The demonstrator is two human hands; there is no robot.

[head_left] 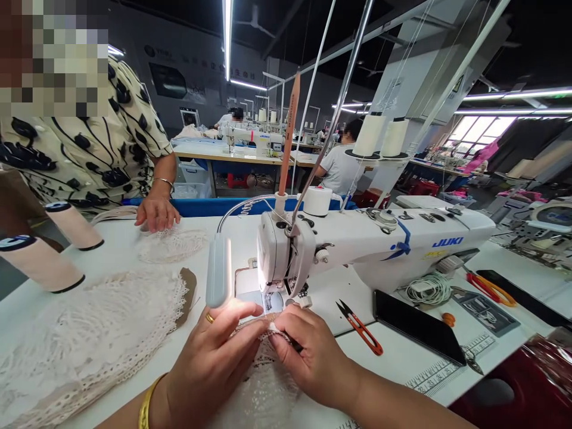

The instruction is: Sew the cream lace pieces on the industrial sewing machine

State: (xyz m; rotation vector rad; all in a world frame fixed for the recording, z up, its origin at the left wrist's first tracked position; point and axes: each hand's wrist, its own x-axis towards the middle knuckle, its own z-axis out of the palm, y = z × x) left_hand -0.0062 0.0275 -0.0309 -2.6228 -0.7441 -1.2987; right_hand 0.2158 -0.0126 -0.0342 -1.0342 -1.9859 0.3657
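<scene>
Close in front of the sewing machine's needle area, my left hand (218, 345) and my right hand (308, 345) meet on a piece of white lace fabric (268, 387). Its scalloped edge is pinched between my right thumb and fingers. The left fingers press together along the same edge, partly hiding it. A small dark object, too covered to name, shows beneath my right fingers. The lit needle and presser foot of the white sewing machine (379, 238) stand just beyond my fingertips. Below my hands the rest of the lace hangs toward me.
Stacked lace pieces (102, 322) and thread cones (40, 262) lie left. A co-worker's hand (158, 211) rests by another lace piece (172, 245). To the right are orange thread snips (361, 330), a black phone (417, 325), coiled cable (429, 290) and red-orange scissors (489, 289).
</scene>
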